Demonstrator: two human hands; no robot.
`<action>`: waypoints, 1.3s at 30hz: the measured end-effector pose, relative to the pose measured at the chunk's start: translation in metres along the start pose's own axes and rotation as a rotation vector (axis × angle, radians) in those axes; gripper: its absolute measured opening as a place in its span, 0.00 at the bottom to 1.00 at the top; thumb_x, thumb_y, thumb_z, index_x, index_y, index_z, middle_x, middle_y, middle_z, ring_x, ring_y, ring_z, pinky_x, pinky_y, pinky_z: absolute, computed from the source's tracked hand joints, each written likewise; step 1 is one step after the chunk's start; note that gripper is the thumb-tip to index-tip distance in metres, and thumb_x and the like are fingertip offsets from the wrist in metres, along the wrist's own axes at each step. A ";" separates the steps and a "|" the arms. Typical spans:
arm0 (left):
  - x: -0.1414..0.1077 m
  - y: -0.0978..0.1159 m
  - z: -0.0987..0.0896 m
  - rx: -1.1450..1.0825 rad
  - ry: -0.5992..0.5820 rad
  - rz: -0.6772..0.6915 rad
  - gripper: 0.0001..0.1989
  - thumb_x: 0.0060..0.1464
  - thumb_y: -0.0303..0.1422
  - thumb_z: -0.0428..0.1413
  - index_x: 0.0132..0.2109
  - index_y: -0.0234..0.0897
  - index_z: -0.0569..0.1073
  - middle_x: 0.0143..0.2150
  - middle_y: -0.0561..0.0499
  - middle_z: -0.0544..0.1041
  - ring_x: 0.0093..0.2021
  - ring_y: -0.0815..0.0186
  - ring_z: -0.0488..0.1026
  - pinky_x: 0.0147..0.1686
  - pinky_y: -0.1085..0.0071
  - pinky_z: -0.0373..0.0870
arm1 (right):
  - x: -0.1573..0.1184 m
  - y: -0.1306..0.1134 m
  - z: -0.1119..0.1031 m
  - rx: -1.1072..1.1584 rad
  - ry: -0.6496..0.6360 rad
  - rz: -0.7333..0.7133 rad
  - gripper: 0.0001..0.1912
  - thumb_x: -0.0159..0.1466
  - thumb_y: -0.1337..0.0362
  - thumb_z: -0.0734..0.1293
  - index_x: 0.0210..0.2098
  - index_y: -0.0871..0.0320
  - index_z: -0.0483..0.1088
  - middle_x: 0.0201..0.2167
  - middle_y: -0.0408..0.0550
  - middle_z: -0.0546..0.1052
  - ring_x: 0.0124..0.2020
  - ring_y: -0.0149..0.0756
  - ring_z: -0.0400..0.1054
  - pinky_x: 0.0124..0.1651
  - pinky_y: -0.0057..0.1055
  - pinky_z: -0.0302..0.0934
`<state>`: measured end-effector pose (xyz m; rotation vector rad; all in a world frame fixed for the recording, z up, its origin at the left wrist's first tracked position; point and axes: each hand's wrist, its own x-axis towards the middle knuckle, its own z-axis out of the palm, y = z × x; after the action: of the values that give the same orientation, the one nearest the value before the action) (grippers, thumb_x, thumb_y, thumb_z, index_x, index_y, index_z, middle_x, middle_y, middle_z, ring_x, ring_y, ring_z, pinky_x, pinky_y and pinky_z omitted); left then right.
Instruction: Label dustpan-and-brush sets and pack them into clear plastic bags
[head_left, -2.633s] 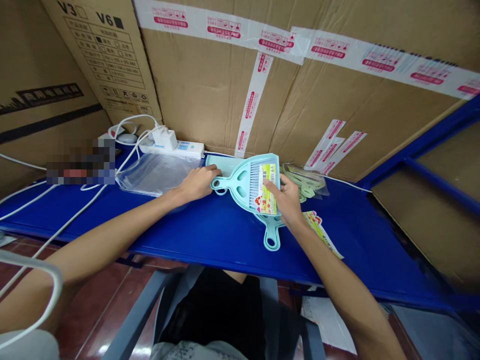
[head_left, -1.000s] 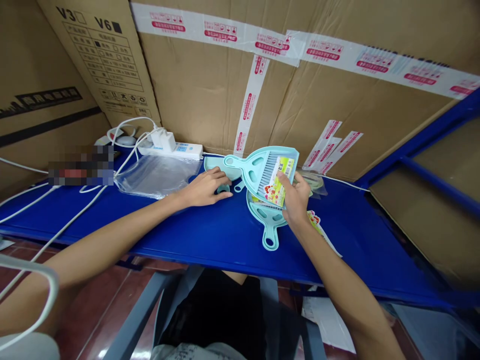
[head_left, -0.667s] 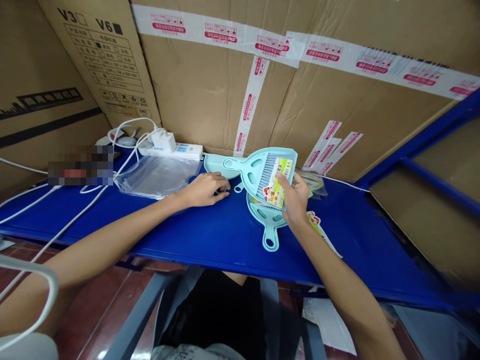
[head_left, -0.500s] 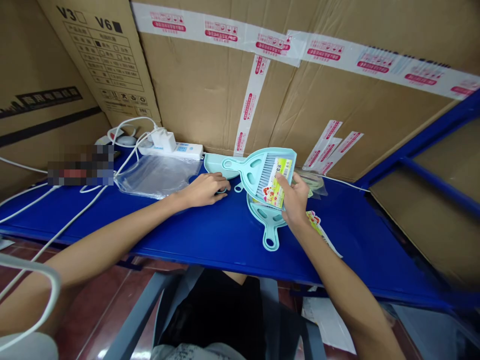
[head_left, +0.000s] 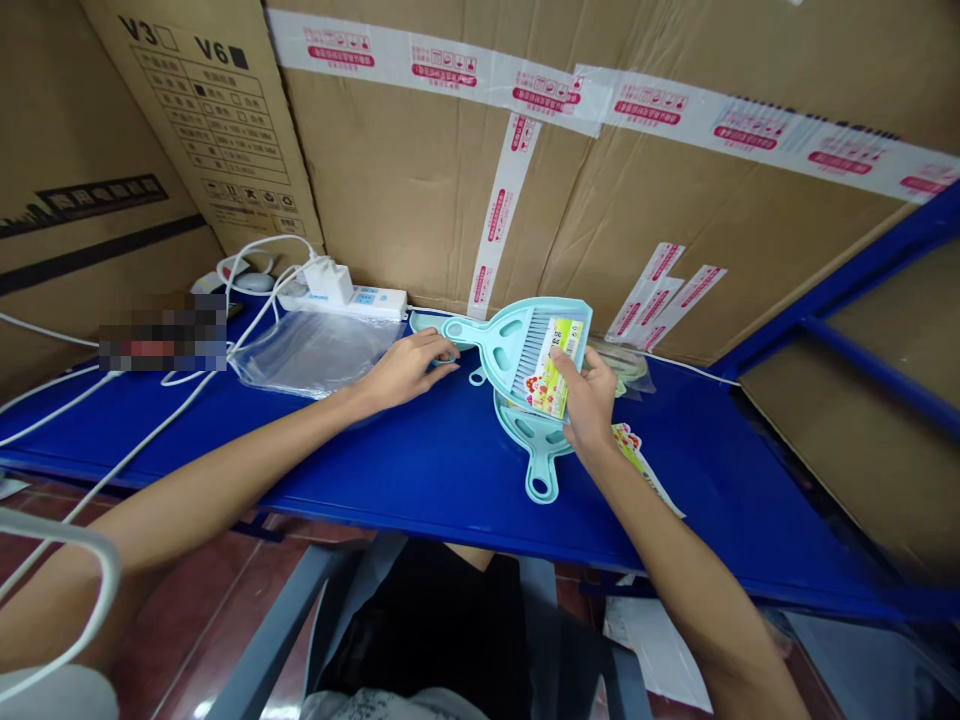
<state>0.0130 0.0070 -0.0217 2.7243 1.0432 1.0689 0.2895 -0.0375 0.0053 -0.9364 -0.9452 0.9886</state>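
Note:
My right hand (head_left: 589,395) grips a light teal dustpan (head_left: 504,352) by its wide front edge, thumb on top. A small brush with grey bristles (head_left: 534,345) is nested in this dustpan, and a yellow-green card (head_left: 564,350) lies over the bristles. The pan's handle points left, toward my left hand (head_left: 409,370). That hand has bent fingers, with the thumb apart below; its fingertips are close to the handle's end, and contact is unclear. Behind it, another teal piece (head_left: 421,321) is partly hidden. Under the held set lies a second teal dustpan (head_left: 541,455), handle toward me.
Clear plastic bags (head_left: 319,350) lie on the blue table (head_left: 442,465) at the left, before a white power strip (head_left: 379,300) with cables. Another printed card (head_left: 645,460) and a bagged item (head_left: 630,368) are at the right. Cardboard (head_left: 420,180) stands behind.
My left hand has shifted slightly up toward the end of the held dustpan's handle, now covering more of the teal piece behind. My right hand keeps its hold, almost still.

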 end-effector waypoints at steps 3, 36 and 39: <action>0.000 0.000 0.000 -0.019 0.032 -0.011 0.06 0.71 0.35 0.56 0.46 0.38 0.75 0.40 0.47 0.79 0.44 0.58 0.76 0.45 0.61 0.74 | 0.000 -0.001 0.001 -0.013 0.005 -0.004 0.22 0.53 0.52 0.83 0.42 0.53 0.77 0.38 0.47 0.87 0.44 0.53 0.84 0.46 0.50 0.81; 0.000 0.004 0.000 -0.019 0.077 -0.019 0.05 0.69 0.33 0.56 0.44 0.39 0.75 0.39 0.47 0.79 0.43 0.58 0.77 0.45 0.61 0.74 | -0.001 0.001 0.002 -0.031 0.016 0.016 0.23 0.51 0.51 0.83 0.39 0.53 0.75 0.37 0.46 0.87 0.39 0.49 0.84 0.44 0.47 0.81; -0.001 0.005 0.000 -0.020 0.075 -0.017 0.05 0.69 0.32 0.56 0.44 0.38 0.75 0.39 0.47 0.79 0.42 0.59 0.76 0.45 0.61 0.73 | -0.002 0.000 0.002 -0.035 0.015 0.009 0.23 0.52 0.51 0.83 0.39 0.53 0.75 0.37 0.47 0.87 0.39 0.49 0.84 0.44 0.47 0.81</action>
<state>0.0157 0.0029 -0.0208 2.6745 1.0582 1.1804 0.2870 -0.0390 0.0052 -0.9768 -0.9484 0.9745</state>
